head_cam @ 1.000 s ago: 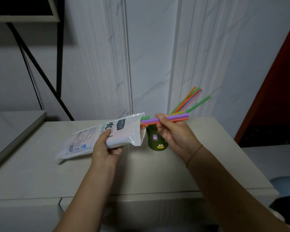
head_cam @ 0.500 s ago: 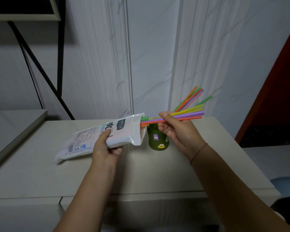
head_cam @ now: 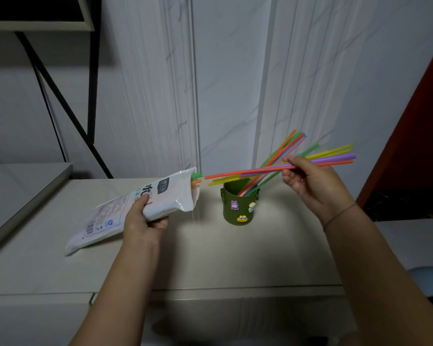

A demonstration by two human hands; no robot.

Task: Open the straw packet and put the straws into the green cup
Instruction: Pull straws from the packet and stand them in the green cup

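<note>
Right hand (head_cam: 315, 186) pinches straws (head_cam: 248, 172) above green cup (head_cam: 239, 206); left hand (head_cam: 145, 222) grips packet (head_cam: 140, 208).

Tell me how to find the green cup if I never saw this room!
Look at the pale countertop in front of the white marbled wall. Near its back edge, between the two hands, stands the green cup with colourful straws leaning out of it. Only it wears little cartoon charms, a purple one and a yellow frog.

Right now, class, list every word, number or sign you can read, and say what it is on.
Packet: large dark characters and a dark label patch, too blurred to read.
Packet, lower end: barcode, small print and a round blue mark, too small to read.
Cup: cartoon stickers only, no text.
</note>
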